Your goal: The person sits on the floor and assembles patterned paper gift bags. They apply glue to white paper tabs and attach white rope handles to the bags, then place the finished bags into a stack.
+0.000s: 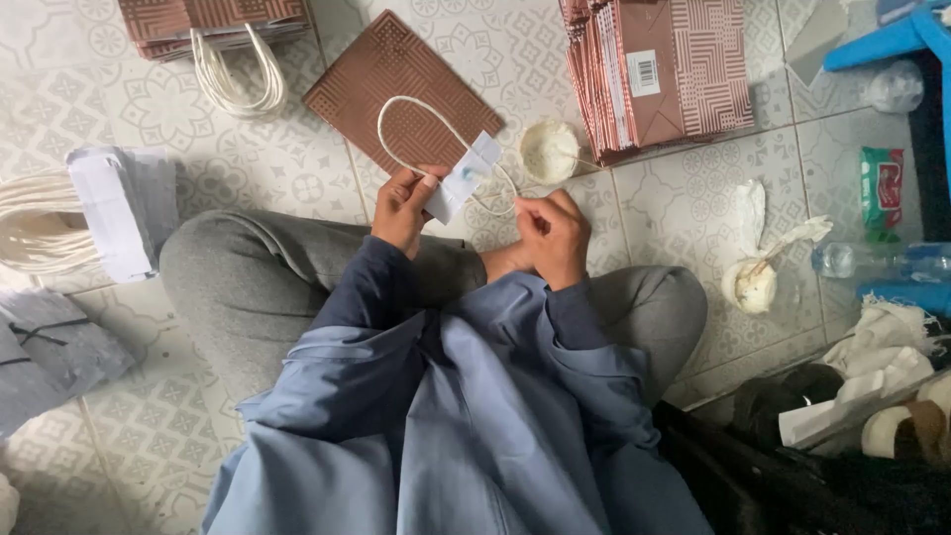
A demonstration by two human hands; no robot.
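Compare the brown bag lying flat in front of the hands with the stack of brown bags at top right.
The flat brown bag lies alone, showing a fine grid-patterned face; the stack of bags holds many, pressed together. The flat bag sits turned at an angle on the tiles; the stack shows folded bottoms, one bearing a white label. Both are brown patterned paper.

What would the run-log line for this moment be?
left hand: holds white paper strip | right hand: pinches white cord loop | below: brown patterned paper bag
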